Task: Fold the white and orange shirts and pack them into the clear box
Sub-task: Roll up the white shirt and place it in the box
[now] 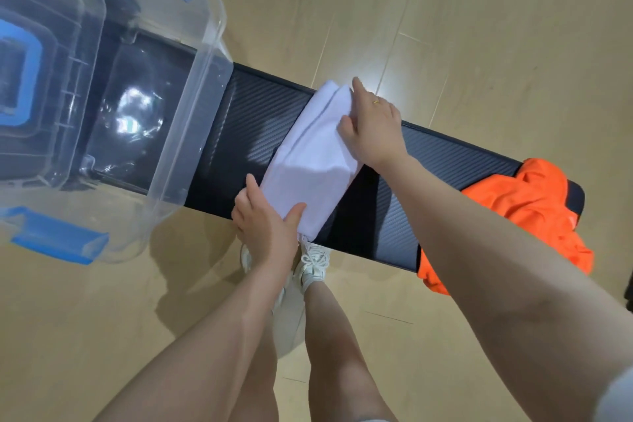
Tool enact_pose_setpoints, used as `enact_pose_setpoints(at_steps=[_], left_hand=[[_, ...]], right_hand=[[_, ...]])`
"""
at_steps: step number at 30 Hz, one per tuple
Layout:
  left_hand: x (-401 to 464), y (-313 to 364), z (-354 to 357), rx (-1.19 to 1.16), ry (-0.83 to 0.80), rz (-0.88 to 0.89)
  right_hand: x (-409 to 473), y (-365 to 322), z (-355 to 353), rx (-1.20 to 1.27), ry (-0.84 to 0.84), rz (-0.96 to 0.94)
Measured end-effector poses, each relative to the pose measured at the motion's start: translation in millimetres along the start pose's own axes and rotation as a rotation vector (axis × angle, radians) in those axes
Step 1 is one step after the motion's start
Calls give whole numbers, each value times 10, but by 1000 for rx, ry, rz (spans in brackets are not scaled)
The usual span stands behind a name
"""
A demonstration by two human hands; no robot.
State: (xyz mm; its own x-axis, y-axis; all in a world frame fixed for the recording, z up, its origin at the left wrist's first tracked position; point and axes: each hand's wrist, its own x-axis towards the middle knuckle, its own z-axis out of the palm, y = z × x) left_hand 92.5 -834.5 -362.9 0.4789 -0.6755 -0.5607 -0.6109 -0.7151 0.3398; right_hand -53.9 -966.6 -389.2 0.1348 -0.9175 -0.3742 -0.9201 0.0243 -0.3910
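Observation:
The white shirt (313, 161) is folded into a compact rectangle and lies across the black bench (257, 134). My left hand (265, 223) grips its near end, thumb on top and fingers at the edge. My right hand (371, 127) holds its far right edge, fingers curled onto the cloth. The orange shirt (534, 212) lies crumpled and unfolded at the right end of the bench, partly hanging over the near side. The clear box (202, 106) with blue latches stands open at the left end of the bench, with nothing visible inside.
A clear lid with a blue handle (20, 79) sits at the far left by the box. The bench is narrow, with wooden floor (479, 27) on both sides. My legs and white shoes (313, 267) stand right against the bench's near edge.

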Motion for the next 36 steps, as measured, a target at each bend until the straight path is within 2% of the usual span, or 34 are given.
enact_pose_setpoints(at_steps=[2, 4, 6, 9, 12, 15, 18, 22, 25, 29, 33, 36], left_hand=[[-12, 31, -5, -163, 14, -194], [-19, 43, -23, -447, 4, -350], [-54, 41, -73, -688, -52, -421], [-126, 37, -220, -902, -140, -426], [-196, 23, -448, -996, -212, -381], [-327, 40, -747, -950, -246, -278], [-480, 110, -1095, -975, -230, -224], [-655, 166, -1565, -1091, -95, -202], [-633, 159, -1895, -1159, 24, -250], [-308, 27, -2244, -1281, 71, -386], [130, -204, -2328, -1211, 45, -464], [455, -344, -2147, -1125, -34, -571]], right_hand=[[-42, 59, -92, 82, -58, 76], [-39, 78, -178, 195, -101, 142], [-45, 79, -217, 135, -62, 171], [-143, 71, -205, 92, -44, 204], [-296, 82, -275, 314, -204, 440], [-491, 66, -459, 562, -253, 508], [-643, -132, -870, 785, -259, 459], [-567, -671, -1442, 864, -283, 259], [-369, -1231, -1665, 856, -267, 122], [-72, -1942, -1604, 763, -247, 7], [169, -2424, -1214, 271, -158, -74], [313, -2547, -766, 52, -124, -74]])
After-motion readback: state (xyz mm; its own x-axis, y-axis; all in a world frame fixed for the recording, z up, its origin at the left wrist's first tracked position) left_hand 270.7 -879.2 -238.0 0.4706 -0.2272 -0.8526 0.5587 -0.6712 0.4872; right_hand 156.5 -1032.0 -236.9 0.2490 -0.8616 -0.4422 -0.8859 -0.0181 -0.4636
